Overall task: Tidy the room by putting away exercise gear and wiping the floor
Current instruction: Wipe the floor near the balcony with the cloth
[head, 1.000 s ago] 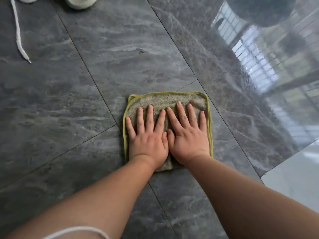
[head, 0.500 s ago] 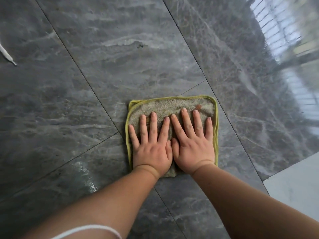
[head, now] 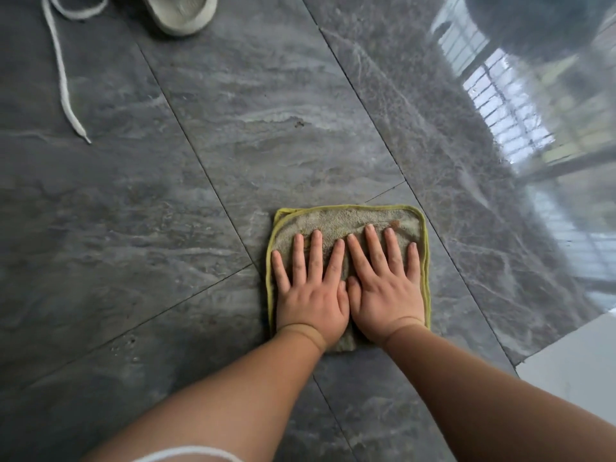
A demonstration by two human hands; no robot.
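floor (head: 166,248): dark grey marbled tiles, thin grout lines running diagonally; glossy, with a bright window reflection at upper right.
pale slab (head: 573,371): lighter surface at the lower right corner, butting against the dark tiles.
dark round shape (head: 533,18): top right edge, blurred; cannot tell what it is.
forearms: both bare, reaching in from the bottom edge and converging on the cloth; they cover the tiles nearest the camera.
cloth (head: 336,221): grey-brown terry square with a yellow-green hem, lying flat on the floor just right of centre, over a grout joint; small rust-coloured spot near its far right corner. The near half is mostly hidden under the hands.
left hand (head: 310,295): palm down on the left half of the cloth, fingers straight and fanned apart, pressing flat.
right hand (head: 383,288): palm down on the right half, fingers straight and slightly spread; thumb touching the left thumb.
shoe (head: 183,11): off-white, top edge, cropped, well apart from the cloth.
lace (head: 63,85): white, trailing loose across the tile at upper left, tip free.
white cord (head: 186,453): thin band crossing the left arm at the bottom edge.
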